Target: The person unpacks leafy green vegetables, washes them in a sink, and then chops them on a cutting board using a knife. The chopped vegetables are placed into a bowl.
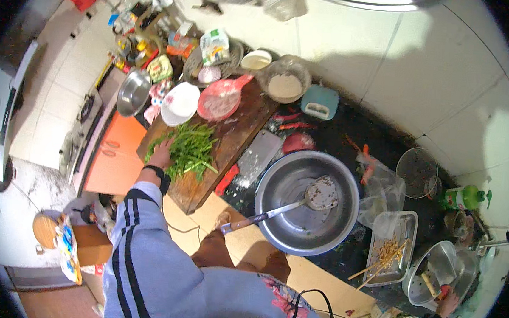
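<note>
My left hand (162, 155) rests on a heap of leafy greens (195, 147), its fingers partly hidden among the stems. The greens lie on a thick wooden cutting board (238, 131). At the far right, my right hand (449, 302) is at the rim of a metal colander (415, 286). Its fingers touch a small red part (444, 290) beside a wooden handle (428, 284); whether they close on it is unclear. A broad metal blade (445, 266) lies in the colander. Before me, a large metal basin (262, 204) holds a slotted ladle (322, 193).
A white bowl (180, 104) and a red floury strainer (219, 100) stand on the board's far end. A floury cleaver (259, 152) lies beside the board. Chopsticks (378, 267) cross a metal tray (413, 225). A green pump bottle (464, 197) stands by the wall.
</note>
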Available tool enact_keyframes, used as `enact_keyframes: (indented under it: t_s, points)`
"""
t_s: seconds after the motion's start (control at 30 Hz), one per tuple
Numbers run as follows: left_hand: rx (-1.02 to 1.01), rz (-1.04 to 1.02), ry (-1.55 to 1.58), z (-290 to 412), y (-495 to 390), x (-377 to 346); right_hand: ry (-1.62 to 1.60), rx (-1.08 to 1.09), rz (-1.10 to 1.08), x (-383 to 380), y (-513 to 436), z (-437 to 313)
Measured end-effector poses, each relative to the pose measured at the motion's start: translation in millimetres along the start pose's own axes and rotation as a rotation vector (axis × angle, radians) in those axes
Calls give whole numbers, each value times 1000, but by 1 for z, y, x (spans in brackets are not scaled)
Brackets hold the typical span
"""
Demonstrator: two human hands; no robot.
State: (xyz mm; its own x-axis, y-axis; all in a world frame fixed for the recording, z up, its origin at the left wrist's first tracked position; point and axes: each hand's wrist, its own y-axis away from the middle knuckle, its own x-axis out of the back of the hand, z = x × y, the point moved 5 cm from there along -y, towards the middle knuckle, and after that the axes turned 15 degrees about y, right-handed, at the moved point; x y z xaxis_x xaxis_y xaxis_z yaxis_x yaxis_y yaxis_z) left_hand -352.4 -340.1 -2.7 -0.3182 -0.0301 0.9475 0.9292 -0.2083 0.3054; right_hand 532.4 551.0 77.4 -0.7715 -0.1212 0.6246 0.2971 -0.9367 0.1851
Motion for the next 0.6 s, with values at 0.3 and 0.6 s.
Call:
enact_keyframes:
  t_s: [0.3, 0.6]
  points:
    - [-250, -17, -33, 34, 26, 54, -438, -475, 90, 147, 186, 30]
    - [-503, -107, 180, 19, 18, 58, -1582, -152, 393, 505, 415, -244]
